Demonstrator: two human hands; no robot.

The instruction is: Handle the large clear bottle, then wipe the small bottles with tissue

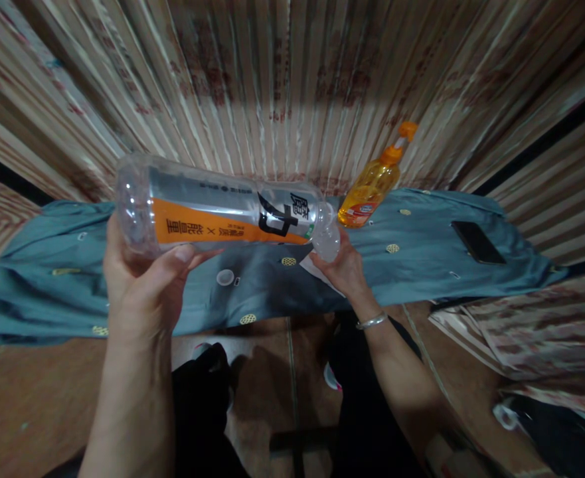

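Note:
A clear plastic bottle [212, 209] with a silver and orange label lies sideways in the air above the cloth, its neck to the right. My left hand [147, 272] is wrapped round the base end, thumb along the underside. At the neck end my right hand [339, 265] has its fingers closed by a clear rounded piece of plastic [326, 239], partly behind it; whether that piece is part of the bottle I cannot tell. A white tissue or cloth [322, 274] hangs under my right hand.
The narrow table has a blue-green cloth [412, 265]. An orange pump bottle [372, 189] stands behind my right hand. A dark phone [477, 242] lies at the right, and a round clear cap [225, 277] nearer the middle. Pleated curtains [282, 86] hang behind the table.

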